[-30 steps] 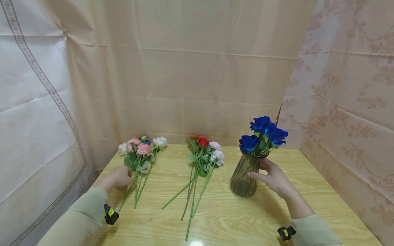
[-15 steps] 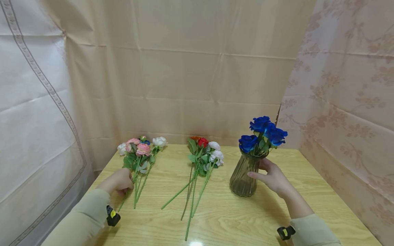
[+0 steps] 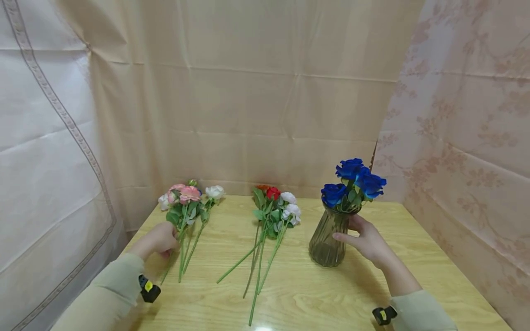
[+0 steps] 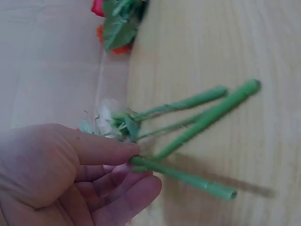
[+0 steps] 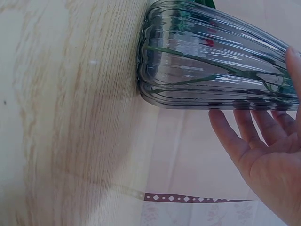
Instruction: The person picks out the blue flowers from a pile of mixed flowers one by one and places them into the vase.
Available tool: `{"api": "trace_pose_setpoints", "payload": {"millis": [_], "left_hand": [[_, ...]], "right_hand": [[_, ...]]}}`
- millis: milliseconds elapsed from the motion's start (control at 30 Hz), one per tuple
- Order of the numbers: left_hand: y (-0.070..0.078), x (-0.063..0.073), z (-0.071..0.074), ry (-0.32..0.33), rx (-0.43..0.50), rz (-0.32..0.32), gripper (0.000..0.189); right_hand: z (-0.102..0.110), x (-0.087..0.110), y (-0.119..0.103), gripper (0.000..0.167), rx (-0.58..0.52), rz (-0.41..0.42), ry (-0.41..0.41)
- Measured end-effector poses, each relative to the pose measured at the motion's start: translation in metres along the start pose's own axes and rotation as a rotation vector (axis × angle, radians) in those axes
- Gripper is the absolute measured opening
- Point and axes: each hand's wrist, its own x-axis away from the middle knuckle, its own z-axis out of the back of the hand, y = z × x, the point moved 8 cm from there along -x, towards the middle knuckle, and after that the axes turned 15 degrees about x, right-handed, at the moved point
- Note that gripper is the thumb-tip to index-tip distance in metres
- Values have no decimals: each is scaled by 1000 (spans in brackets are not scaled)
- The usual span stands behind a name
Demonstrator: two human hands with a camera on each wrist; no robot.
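Note:
My left hand [image 3: 159, 239] is at the left flower bunch, pinching a green flower stem [image 4: 188, 178] between thumb and fingers. Pink flowers [image 3: 189, 194], white blooms [image 3: 215, 191] and green leaves top this bunch; which bloom the pinched stem belongs to is unclear. On the right, my right hand [image 3: 370, 241] holds a ribbed, smoky glass vase [image 3: 329, 239] from its right side, thumb in front and fingers behind. Blue roses [image 3: 349, 168] stand in the vase, which is upright on the table. Their stems [image 5: 188, 56] show through the glass.
A second bunch lies mid-table, with a red flower [image 3: 273, 192], white flowers [image 3: 291, 211] and stems [image 3: 258, 276] fanned toward the front. Beige cloth [image 3: 248, 115] hangs behind the wooden table [image 3: 207, 303]. A floral cloth [image 3: 468, 138] hangs at the right.
My left hand has shifted slightly along the stems, and a pink flower in the left bunch has lifted and moved a little. The right hand and vase stay in place.

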Motion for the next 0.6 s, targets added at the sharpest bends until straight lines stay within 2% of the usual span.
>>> {"api": "trace_pose_setpoints", "payload": {"millis": [267,433,600], "left_hand": [[28,6,1,-4,57,-85,25],[48,6,-8,-10,77,-105,22],[69,2,-24,-16,52,-127,20]], "right_hand": [[-1,0,1,80,-5,3,8],[-1,0,1,79,-12,3,8],[0,0,1,79,-12,-5,10]]}}
